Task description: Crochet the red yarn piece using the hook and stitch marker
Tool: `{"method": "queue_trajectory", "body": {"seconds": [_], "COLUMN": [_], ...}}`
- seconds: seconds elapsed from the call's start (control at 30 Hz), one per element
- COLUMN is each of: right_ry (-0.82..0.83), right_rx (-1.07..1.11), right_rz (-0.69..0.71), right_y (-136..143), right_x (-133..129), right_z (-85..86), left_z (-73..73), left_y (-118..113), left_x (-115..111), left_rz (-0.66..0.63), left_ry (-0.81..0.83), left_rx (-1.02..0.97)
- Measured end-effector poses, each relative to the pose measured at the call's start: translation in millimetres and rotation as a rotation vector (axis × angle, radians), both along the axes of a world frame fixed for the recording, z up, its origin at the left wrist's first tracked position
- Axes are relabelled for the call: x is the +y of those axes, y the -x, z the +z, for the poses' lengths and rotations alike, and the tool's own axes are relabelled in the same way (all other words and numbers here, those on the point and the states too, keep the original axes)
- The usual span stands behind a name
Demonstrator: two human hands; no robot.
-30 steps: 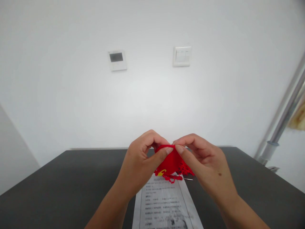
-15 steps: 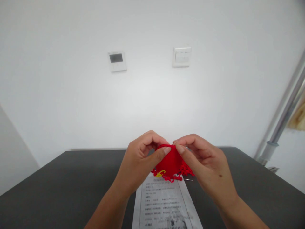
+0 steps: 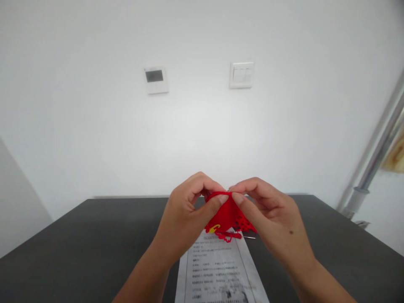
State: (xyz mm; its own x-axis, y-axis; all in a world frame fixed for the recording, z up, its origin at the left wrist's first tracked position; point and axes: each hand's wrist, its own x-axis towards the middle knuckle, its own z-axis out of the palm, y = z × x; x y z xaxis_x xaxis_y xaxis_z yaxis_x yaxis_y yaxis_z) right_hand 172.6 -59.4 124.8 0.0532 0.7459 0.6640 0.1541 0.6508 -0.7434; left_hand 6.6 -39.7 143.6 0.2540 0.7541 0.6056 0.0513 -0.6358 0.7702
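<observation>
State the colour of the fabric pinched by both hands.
The fabric is red, clearest in the head view.

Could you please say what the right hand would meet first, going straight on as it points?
Probably the left hand, close beside the right hand at the edge of the red fabric; exact depth is unclear.

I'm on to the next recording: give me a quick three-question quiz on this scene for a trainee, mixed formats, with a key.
1. True or false: the left hand and the right hand both pinch the upper edge of the red fabric.
2. What colour is the small hook-shaped piece at the fabric's lower edge?
A) green
B) yellow
C) blue
3. Fill in: as pictured, the light switch is to the ____ of the panel with a dark screen.

Key: 1 true; 2 B; 3 right.
</observation>
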Motion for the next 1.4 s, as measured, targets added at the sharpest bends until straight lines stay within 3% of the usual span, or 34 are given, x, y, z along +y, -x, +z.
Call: {"method": "queue_trajectory", "body": {"seconds": [0.47,0.87,1.23,1.4], "right_ry": [-0.030,-0.012,0.020,0.053], "right_rx": [0.018,0.012,0.009,0.019], "right_rz": [-0.053,-0.007,-0.003,0.027], "right_y": [2.4,1.0,1.5,2.4], "right_x": [-1.4,-0.1,-1.7,-3.2], "right_z": [1.7,-0.4,3.4,4.3], "left_z": [0.0,-0.2,-1.2,-1.2], "left_y": [4.1,1.7,1.2,1.4], "left_x": [5.9,4.5,4.8,3.3], "left_rz": [-0.141,-0.017,-0.052,-0.008], "left_ry": [0.154,0.006,0.052,-0.002], "left_rx": [-0.109,-0.050,-0.050,-0.019]}}
